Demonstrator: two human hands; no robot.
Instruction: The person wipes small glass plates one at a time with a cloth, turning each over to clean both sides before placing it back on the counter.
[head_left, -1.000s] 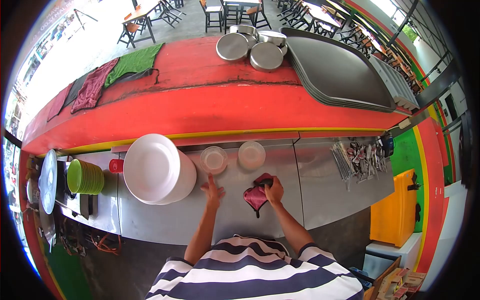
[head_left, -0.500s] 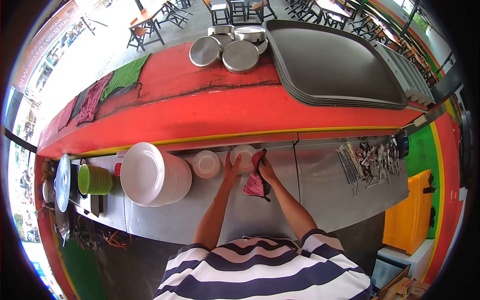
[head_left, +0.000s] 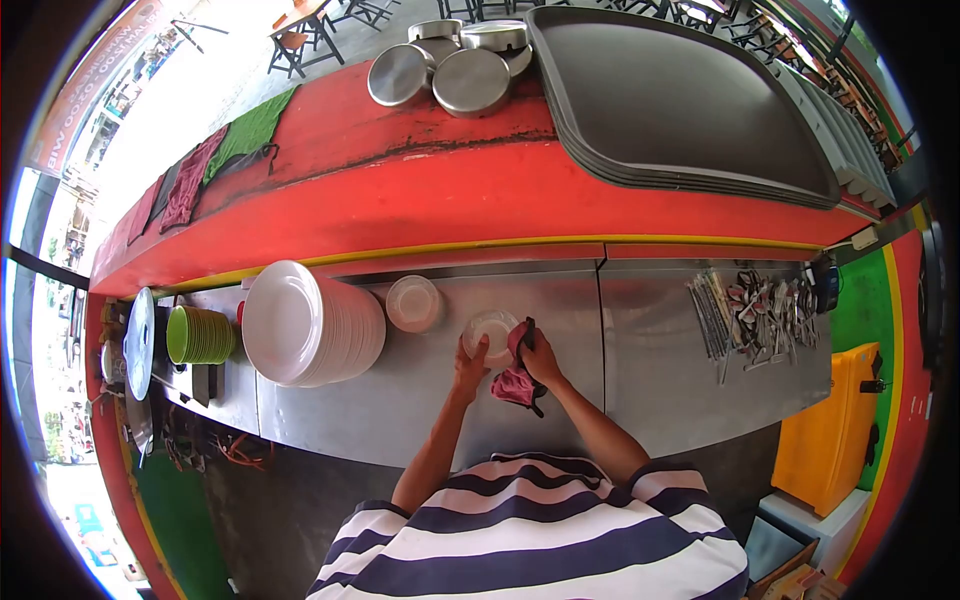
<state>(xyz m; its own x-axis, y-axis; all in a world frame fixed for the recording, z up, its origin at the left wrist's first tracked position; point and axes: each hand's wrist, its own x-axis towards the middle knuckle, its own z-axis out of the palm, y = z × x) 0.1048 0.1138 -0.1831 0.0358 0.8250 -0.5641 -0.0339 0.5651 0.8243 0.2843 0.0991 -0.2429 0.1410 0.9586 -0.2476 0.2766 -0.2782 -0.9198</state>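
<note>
"Clear plastic bowl (head_left: 491, 335): state its position relative to the hands."

"Between them, slightly to the far side. The left hand (head_left: 471, 370) grips its left side, thumb at the rim. The right hand (head_left: 541, 360) is closed on a maroon cloth (head_left: 514, 386). The cloth's far end is at the bowl's right rim; whether it touches cannot be confirmed."

"Long axis and nearer hand?"

"Round; no long axis. The left hand is nearer, being in contact. Whether the base rests on the steel surface (head_left: 350, 415) or is raised cannot be told."

"Edges and adjacent items?"

"Near edge: on the person's side. Far edge: along the red ledge (head_left: 400, 215). Far left: a second bowl (head_left: 415, 303), apart from the first, with a stack of white plates (head_left: 345, 335) just left of it. Right: a seam (head_left: 603, 340), then cutlery (head_left: 760, 315), well apart."
</note>
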